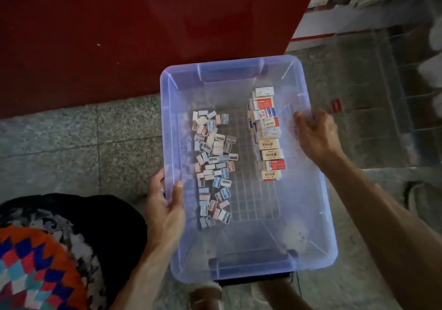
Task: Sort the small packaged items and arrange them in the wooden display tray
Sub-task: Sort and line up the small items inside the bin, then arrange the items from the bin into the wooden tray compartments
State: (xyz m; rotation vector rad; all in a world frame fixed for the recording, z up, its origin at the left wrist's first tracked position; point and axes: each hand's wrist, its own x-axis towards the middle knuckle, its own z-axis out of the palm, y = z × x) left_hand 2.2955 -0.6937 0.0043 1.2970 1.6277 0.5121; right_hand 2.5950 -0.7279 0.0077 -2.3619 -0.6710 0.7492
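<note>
While both hands carry it above the stone floor (71,130), a clear plastic bin (239,271) holds two groups of small packaged items.
From left: the left hand (165,204) grasps the bin's left rim, thumb hooked inside. Loose tiny packets (212,163) lie scattered along the left of the bin floor; larger boxes (267,135) sit in a neat row on the right, apparently already sorted. The right hand (315,135) curls over the right rim, likely keeping the bin level. No wooden display tray is visible.
</note>
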